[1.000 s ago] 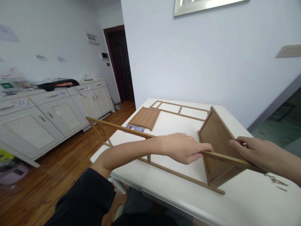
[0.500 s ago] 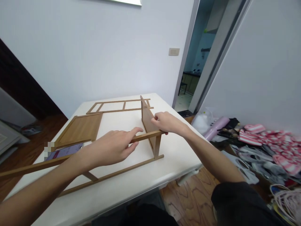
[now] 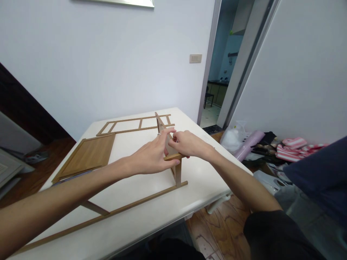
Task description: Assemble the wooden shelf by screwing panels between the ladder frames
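A wooden ladder-like frame stands on its long edge at the table's near side, its lower rail (image 3: pixel 146 199) on the tabletop. A wooden panel (image 3: pixel 170 148) stands upright at the frame's right end. My left hand (image 3: pixel 151 153) straddles the end of the upper rail, thumb on the near side, fingers stretched beyond it against the panel. Close against those fingertips, my right hand (image 3: pixel 191 144) is curled at the panel's edge and the rail end. What its pinched fingers hold is hidden. My left forearm covers much of the upper rail.
On the white table (image 3: pixel 130 150) lie a second wooden frame (image 3: pixel 141 124) at the back and a flat wooden panel (image 3: pixel 89 153) at the left. Clothes (image 3: pixel 291 150) and a lilac roll (image 3: pixel 249 145) are on the floor at right. Dark blue clothing (image 3: pixel 322 177) shows at the right edge.
My left hand has slid right along the upper rail to its end, beside my right hand. Dark blue clothing has come into view at right. The view has shifted slightly.
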The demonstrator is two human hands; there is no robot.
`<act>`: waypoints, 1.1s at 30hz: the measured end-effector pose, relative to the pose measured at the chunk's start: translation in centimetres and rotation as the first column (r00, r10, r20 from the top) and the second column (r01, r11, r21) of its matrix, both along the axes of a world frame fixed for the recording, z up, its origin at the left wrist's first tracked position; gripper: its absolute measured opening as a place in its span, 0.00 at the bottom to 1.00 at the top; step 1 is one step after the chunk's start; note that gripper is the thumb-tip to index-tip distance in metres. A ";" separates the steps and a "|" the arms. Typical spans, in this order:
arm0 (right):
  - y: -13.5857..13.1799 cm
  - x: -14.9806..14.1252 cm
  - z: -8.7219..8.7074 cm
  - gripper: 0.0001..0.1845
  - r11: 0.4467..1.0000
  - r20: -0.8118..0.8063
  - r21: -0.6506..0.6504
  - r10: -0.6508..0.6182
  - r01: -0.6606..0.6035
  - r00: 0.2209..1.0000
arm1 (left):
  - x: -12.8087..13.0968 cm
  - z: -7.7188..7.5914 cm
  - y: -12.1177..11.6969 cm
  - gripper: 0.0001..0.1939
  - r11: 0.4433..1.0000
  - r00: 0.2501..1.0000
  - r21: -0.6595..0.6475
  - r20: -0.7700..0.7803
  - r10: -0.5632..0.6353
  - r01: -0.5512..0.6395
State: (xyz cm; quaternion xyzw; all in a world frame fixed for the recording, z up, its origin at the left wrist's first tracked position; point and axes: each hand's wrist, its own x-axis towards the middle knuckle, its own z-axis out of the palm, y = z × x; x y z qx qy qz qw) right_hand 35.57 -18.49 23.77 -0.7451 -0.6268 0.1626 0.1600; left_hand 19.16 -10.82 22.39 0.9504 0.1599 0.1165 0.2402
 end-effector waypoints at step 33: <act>0.7 1.2 0.2 0.19 0.990 0.103 -0.113 0.101 -0.090 0.990 | 0.0 0.2 -0.6 0.48 0.997 0.999 -0.066 -0.030 -0.033 0.031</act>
